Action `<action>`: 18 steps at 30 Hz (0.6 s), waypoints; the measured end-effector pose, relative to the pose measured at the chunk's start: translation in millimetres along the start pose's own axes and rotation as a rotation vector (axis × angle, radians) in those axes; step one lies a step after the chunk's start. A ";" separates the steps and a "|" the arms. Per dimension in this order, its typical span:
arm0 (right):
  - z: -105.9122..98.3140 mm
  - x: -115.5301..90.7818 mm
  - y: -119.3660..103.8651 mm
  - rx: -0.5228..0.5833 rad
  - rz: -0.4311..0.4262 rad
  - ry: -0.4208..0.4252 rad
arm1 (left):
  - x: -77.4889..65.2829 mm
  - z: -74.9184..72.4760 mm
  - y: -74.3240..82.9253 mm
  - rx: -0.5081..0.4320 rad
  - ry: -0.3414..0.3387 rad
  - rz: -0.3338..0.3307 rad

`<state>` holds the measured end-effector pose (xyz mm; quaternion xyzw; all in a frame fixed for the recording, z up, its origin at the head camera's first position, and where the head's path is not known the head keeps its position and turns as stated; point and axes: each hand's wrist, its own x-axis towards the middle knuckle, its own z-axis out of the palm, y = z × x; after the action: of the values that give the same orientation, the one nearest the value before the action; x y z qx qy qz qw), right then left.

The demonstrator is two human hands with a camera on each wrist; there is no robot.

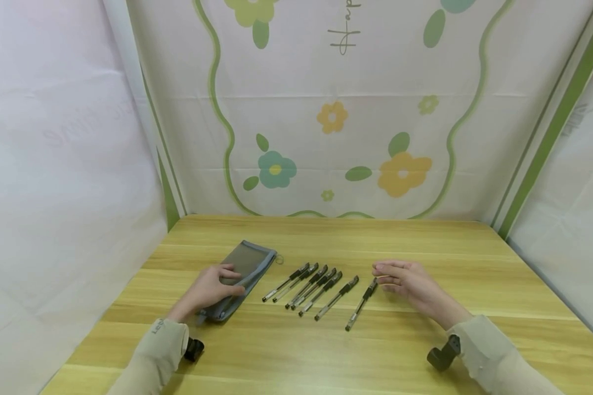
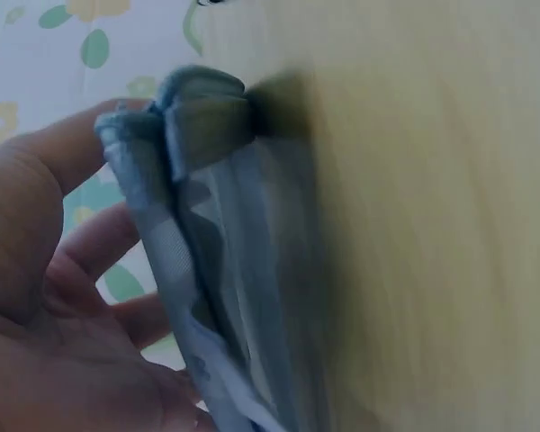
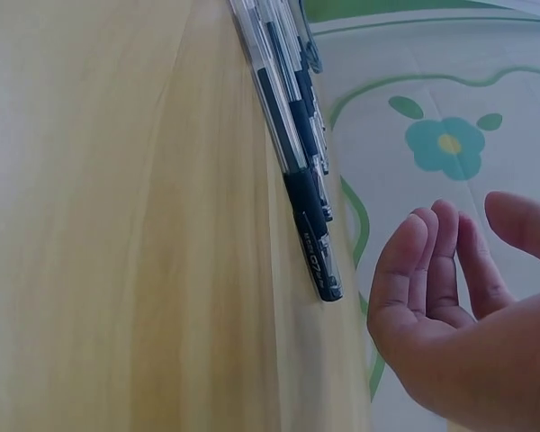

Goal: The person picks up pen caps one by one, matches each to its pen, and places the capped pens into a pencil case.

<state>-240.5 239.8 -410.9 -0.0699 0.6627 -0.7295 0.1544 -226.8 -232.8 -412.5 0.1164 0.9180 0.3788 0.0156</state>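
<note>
A grey zip pouch [image 1: 249, 260] with a blue-grey edge lies on the left of the table. My left hand [image 1: 212, 285] rests over it, fingers spread and loosely bent, with the thumb near the zipped side. In the left wrist view, the pouch [image 2: 175, 234] stands out beside the palm and hides some fingertips. Several clear-barrelled gel pens [image 1: 308, 291] with black ends lie slanted side by side in the middle. The rightmost pen [image 1: 362, 303] lies a little apart. My right hand [image 1: 415, 288] hovers beside its upper end, fingers relaxed, holding nothing; a gap shows in the right wrist view.
The wooden table [image 1: 296, 356] is bounded at the back by a flowered cloth wall [image 1: 286, 82]. Pale cloth walls stand at both sides. A small ring [image 1: 279, 259] hangs at the pouch's far corner. Black wrist cameras [image 1: 443, 354] sit below the sleeves.
</note>
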 end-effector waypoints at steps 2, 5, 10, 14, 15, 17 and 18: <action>1.5 0.0 -0.4 0.011 0.002 -0.004 | -0.5 1.5 2.7 -0.008 0.026 -0.015; 4.6 0.0 -1.1 0.029 0.005 -0.012 | -1.7 3.8 7.2 -0.026 0.062 -0.033; 12.8 0.7 -2.1 0.053 0.010 -0.023 | -4.4 5.6 11.2 -0.110 0.115 -0.105; 21.6 1.1 -3.0 0.066 0.007 -0.029 | -9.2 2.5 12.7 -0.199 0.154 -0.175; 24.1 1.2 -3.3 0.068 0.009 -0.025 | -10.1 1.4 12.7 -0.216 0.163 -0.188; 29.8 1.7 -4.1 0.075 0.017 -0.018 | -12.3 -0.7 13.2 -0.248 0.173 -0.206; 33.1 2.2 -4.6 0.079 0.024 -0.014 | -12.9 -1.5 13.2 -0.261 0.182 -0.213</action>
<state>-233.0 208.2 -402.8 -0.0607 0.6333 -0.7525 0.1704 -211.8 -227.7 -403.0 -0.0193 0.8659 0.4997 -0.0125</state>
